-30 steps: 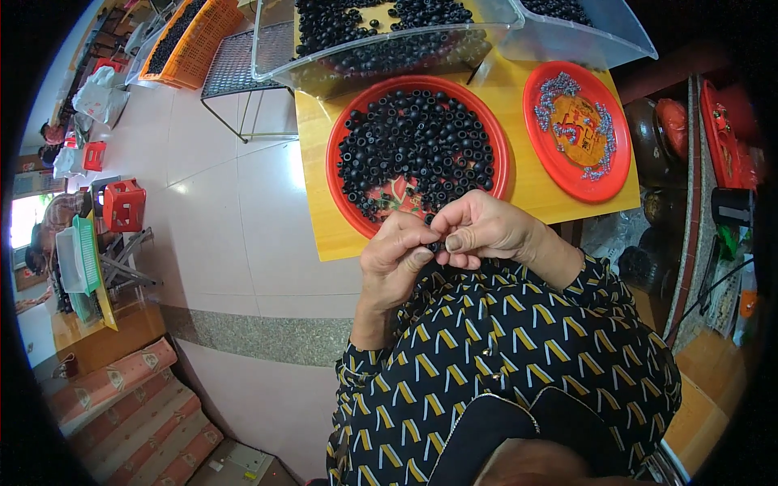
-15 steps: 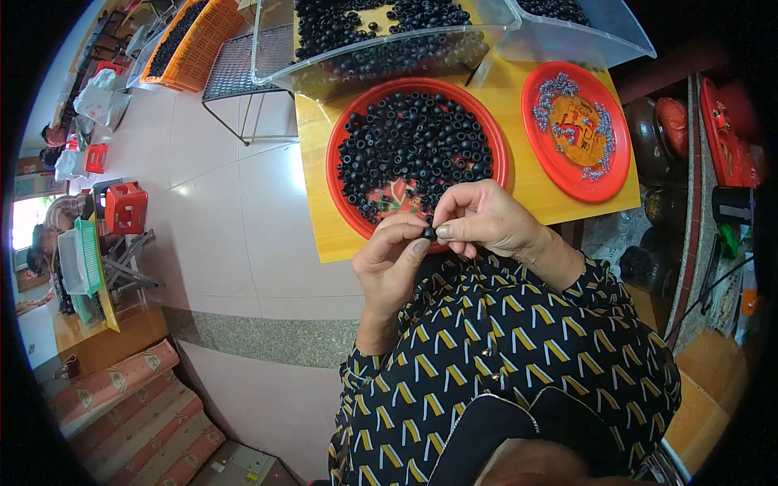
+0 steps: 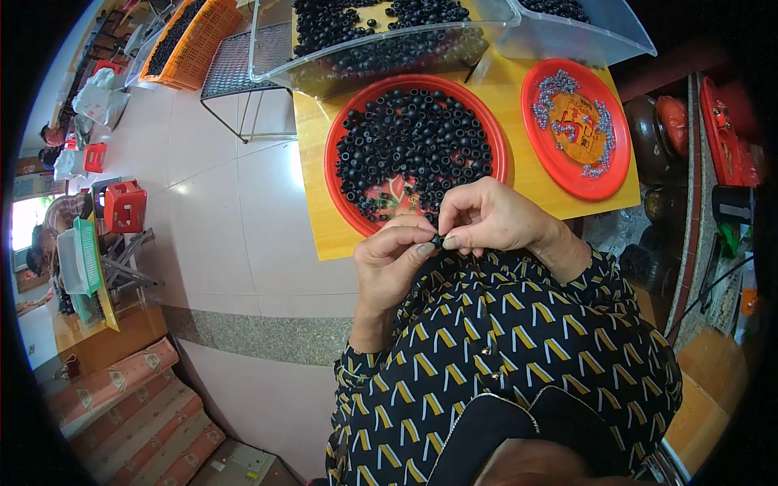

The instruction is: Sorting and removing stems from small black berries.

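Just over the near rim of a round red tray [image 3: 334, 174], my two hands meet at a small round black piece [image 3: 438, 241]. My left hand [image 3: 387, 263] pinches it between thumb and fingers. From the other side, the closed thumb and forefinger of my right hand [image 3: 496, 220] press against the same piece; whether they also hold a smaller part is hidden. Many hollow black pieces [image 3: 413, 130] fill the tray, and its patterned bottom shows near my hands. On the right lies a red oval plate [image 3: 535, 150] with small silvery-blue parts [image 3: 604, 134] scattered around its edge.
A yellow table [image 3: 320, 231] carries the tray and plate. Along its far side stand a clear plastic bin [image 3: 279, 69] of black pieces and a second clear bin [image 3: 559, 49]. To the left are a metal rack [image 3: 235, 69] and an orange crate [image 3: 215, 36]. Jars [image 3: 648, 130] stand at right.
My right hand has shifted slightly down and right, with its fingers drawn closer around the black piece. The piece is now more covered by my fingertips.
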A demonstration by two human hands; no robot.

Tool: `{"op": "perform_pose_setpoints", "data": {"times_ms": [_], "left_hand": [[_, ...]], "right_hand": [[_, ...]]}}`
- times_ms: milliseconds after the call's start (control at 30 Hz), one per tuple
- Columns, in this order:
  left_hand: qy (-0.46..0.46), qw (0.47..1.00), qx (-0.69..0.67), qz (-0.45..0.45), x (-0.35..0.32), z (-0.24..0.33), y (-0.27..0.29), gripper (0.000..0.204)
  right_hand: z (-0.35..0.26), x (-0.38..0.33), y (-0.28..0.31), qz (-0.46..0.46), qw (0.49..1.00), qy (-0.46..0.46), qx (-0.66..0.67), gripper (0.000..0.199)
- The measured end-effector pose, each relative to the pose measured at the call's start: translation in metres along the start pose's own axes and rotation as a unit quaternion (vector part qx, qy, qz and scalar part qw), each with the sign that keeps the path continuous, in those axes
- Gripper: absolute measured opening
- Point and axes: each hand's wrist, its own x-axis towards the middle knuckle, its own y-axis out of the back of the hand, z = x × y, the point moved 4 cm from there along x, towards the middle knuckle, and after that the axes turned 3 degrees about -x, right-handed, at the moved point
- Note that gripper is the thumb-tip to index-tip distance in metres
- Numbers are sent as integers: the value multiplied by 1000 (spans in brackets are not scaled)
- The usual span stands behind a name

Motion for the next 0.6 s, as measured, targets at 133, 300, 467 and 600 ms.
{"op": "perform_pose_setpoints", "data": {"times_ms": [133,300,467,600], "left_hand": [[-61,995,76,-17,3,5,0,13],[-90,986,141,1,5,13,-4,17],[-115,976,183,2,4,11,-6,18],[-77,992,96,10,4,12,-9,17]], "right_hand": [[8,4,0,-30,999,-31,27,9],[24,6,-4,-44,987,-14,152,18],[32,5,-9,-73,947,-9,312,33],[33,5,-10,-74,932,-6,354,31]]}}
